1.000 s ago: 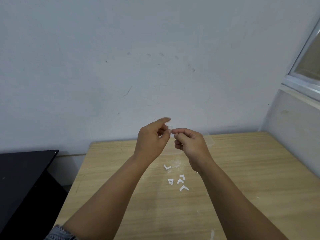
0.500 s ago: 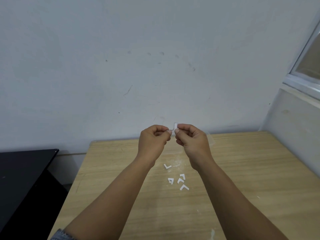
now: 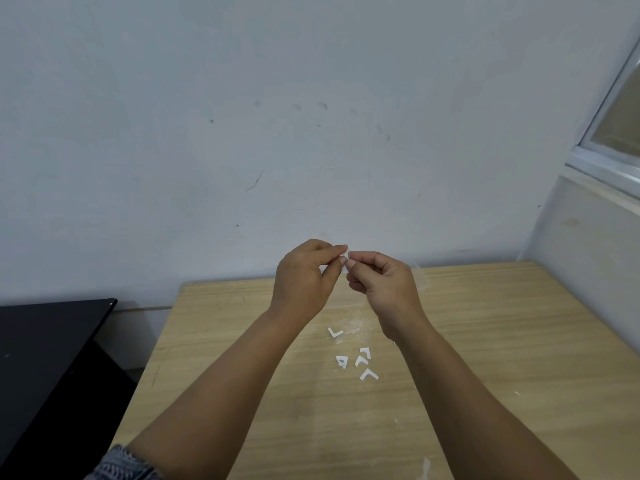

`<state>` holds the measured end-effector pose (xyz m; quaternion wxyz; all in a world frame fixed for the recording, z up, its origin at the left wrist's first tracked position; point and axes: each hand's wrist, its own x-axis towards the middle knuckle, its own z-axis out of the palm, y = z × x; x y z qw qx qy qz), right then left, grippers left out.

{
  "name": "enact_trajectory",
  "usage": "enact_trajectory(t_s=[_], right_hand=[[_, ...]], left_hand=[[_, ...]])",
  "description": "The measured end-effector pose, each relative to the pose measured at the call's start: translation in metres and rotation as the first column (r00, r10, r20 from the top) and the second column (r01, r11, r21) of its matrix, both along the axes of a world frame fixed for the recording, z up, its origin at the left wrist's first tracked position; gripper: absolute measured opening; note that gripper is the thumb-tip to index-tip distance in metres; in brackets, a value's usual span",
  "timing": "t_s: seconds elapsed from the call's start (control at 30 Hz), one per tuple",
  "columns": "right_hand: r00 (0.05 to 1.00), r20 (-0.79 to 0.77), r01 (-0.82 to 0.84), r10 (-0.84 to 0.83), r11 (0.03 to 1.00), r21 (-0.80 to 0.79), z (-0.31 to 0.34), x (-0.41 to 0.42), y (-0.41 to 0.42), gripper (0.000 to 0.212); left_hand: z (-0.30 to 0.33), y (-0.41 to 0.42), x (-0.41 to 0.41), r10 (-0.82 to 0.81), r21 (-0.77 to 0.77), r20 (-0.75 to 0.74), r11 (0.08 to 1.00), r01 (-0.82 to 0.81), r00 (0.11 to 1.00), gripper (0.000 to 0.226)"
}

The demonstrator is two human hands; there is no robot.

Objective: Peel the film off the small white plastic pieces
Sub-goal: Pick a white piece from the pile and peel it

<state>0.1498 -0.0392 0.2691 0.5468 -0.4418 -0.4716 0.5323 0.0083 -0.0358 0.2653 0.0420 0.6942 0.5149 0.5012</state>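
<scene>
Both hands are raised above the far part of the wooden table. My left hand and my right hand meet fingertip to fingertip and pinch one small white plastic piece between them; only a sliver of it shows. Whether film is lifting off it is too small to tell. Below the hands, several small white angled pieces lie loose on the table, one a little apart toward the wall.
A clear plastic sheet or bag lies at the table's far edge behind my right hand. A black surface stands to the left of the table. A pale partition and window frame border the right side.
The white piece stuck up above the fingertips half a second ago; now it is mostly covered. My left thumb and forefinger have closed in on it.
</scene>
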Motion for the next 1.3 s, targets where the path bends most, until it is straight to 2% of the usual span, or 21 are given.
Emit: enact_trajectory(t_s=[0.13, 0.3, 0.5, 0.6, 0.7, 0.8, 0.93, 1.3], right_hand=[[1.000, 0.007, 0.006, -0.006, 1.000, -0.007, 0.001, -0.001, 0.000, 0.006], [1.000, 0.018, 0.002, -0.002, 1.000, 0.000, 0.000, -0.003, 0.000, 0.006], [1.000, 0.020, -0.010, 0.010, 1.000, 0.005, 0.000, -0.004, -0.001, 0.007], [1.000, 0.025, -0.009, 0.009, 1.000, 0.004, 0.000, -0.004, -0.002, 0.007], [0.999, 0.033, -0.012, 0.011, 1.000, 0.002, 0.002, -0.003, -0.002, 0.006], [0.999, 0.035, -0.013, 0.013, 1.000, 0.001, 0.003, -0.003, -0.003, 0.007], [1.000, 0.025, -0.011, 0.011, 1.000, -0.001, 0.006, -0.004, -0.004, 0.007], [1.000, 0.026, 0.001, -0.001, 1.000, 0.017, 0.005, -0.006, -0.007, 0.006]], left_hand=[[-0.003, -0.001, 0.000, 0.037, 0.091, -0.065, 0.995, -0.031, 0.997, 0.019], [-0.007, -0.005, 0.003, 0.064, 0.119, -0.023, 0.991, -0.061, 0.998, 0.025], [-0.007, -0.006, 0.003, 0.096, 0.118, -0.015, 0.989, -0.094, 0.995, 0.024], [-0.005, -0.006, 0.002, 0.103, 0.108, -0.018, 0.989, -0.101, 0.994, 0.017], [-0.001, -0.005, 0.001, 0.059, 0.054, 0.014, 0.997, -0.060, 0.998, 0.008], [0.002, -0.006, -0.001, 0.038, 0.040, 0.024, 0.998, -0.039, 0.999, 0.010], [0.000, -0.007, -0.001, 0.066, 0.090, -0.008, 0.994, -0.065, 0.998, 0.023], [-0.009, -0.002, -0.005, 0.207, 0.312, -0.168, 0.939, -0.147, 0.964, 0.009]])
